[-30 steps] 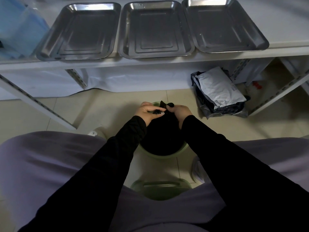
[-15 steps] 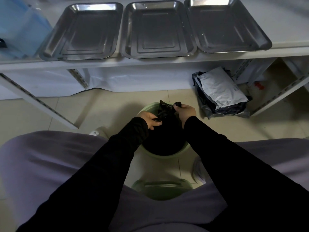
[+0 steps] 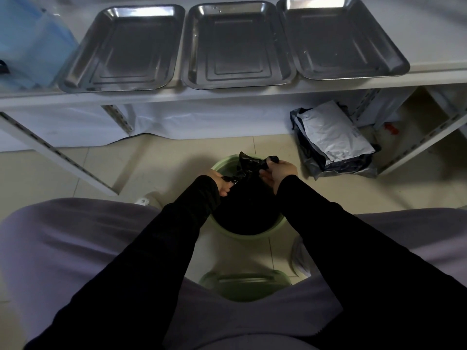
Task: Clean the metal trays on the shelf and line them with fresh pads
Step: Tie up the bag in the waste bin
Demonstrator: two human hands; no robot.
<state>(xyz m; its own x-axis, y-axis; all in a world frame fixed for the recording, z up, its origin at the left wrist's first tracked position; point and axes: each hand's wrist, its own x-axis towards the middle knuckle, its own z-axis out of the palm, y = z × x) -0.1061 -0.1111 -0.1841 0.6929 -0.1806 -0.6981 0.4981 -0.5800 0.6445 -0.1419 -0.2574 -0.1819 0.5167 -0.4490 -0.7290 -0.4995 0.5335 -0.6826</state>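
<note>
- White shelf (image 3: 434, 41) across the top of the frame carries the left tray (image 3: 121, 49), middle tray (image 3: 237, 46) and right tray (image 3: 341, 39), all metal, side by side. All bare; no pad in any.
- Centre of frame: green bin (image 3: 252, 235) on the floor, black bin bag (image 3: 246, 203) standing in it.
- Left hand (image 3: 224, 185) grips one twisted tail of the bag's mouth; right hand (image 3: 278, 173) pinches the other. Hands near each other, not touching, both clamped on the film.
- Judgement: bag is being knotted; trays untouched at this point.
- Risk: a hard pull on thin film tears a tail or splits the neck.
- Risk: a slack knot slips open on lifting.
- Risk: hands going straight from the waste bag to the trays carry soil onto the metal.
- Blue package (image 3: 30, 41), upper left; contents cannot be told.
</note>
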